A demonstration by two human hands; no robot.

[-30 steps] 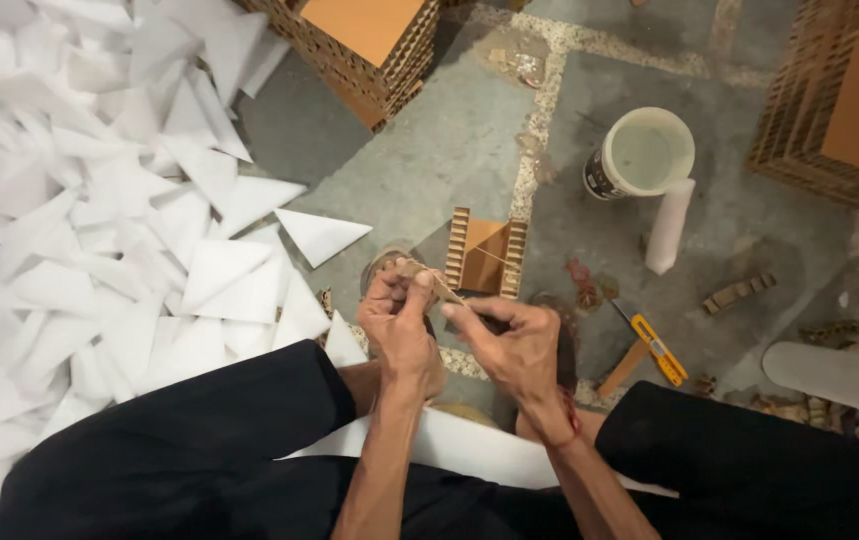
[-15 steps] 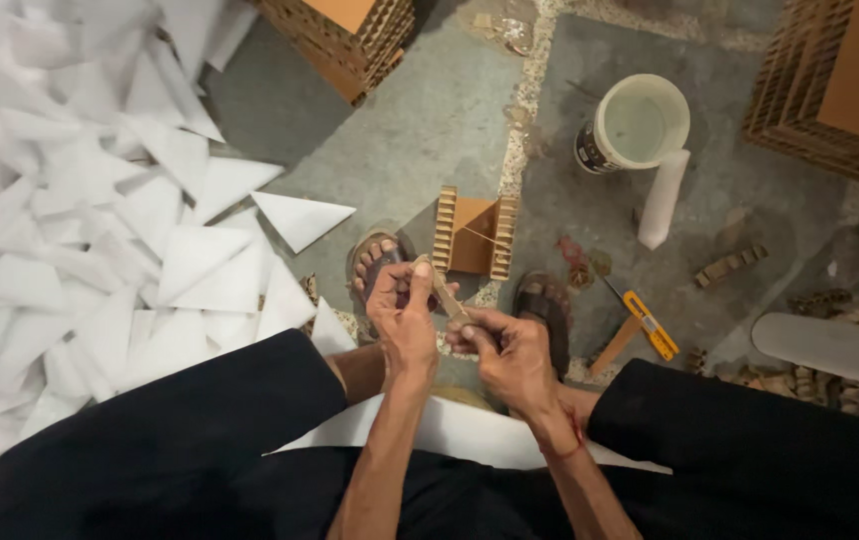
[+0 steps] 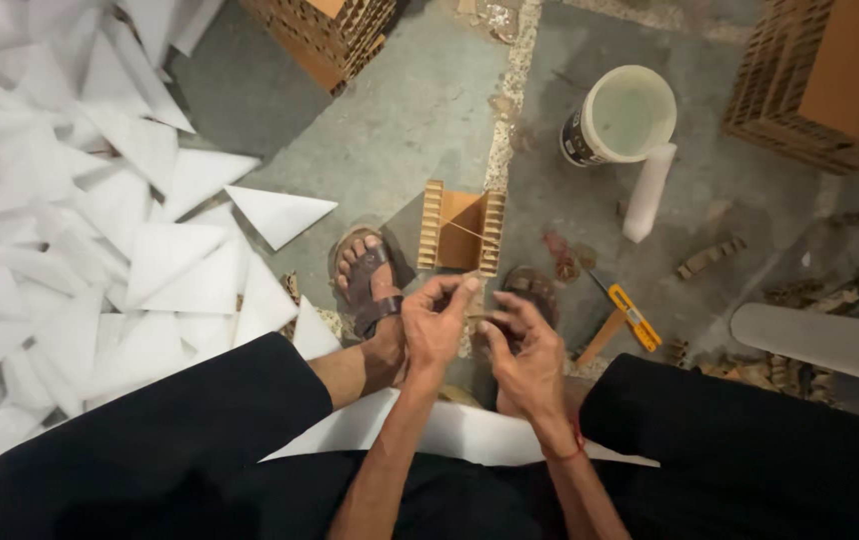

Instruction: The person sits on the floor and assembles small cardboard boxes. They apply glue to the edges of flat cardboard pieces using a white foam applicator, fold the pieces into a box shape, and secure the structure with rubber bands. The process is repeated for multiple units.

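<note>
Your left hand [image 3: 437, 325] and right hand [image 3: 522, 350] pinch what looks like a small cardboard strip [image 3: 477, 320]; the cardboard piece [image 3: 462, 228] lies just above them, nearer your left.

head cam | looks steeply down from above (near) | over knees onto floor [image 3: 400, 130]

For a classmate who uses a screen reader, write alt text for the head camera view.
Seen from above, a seated person's left hand and right hand pinch a small brown piece over a concrete floor. White triangular sheets lie to the left; a cardboard block, white bucket and yellow utility knife lie ahead.
</note>
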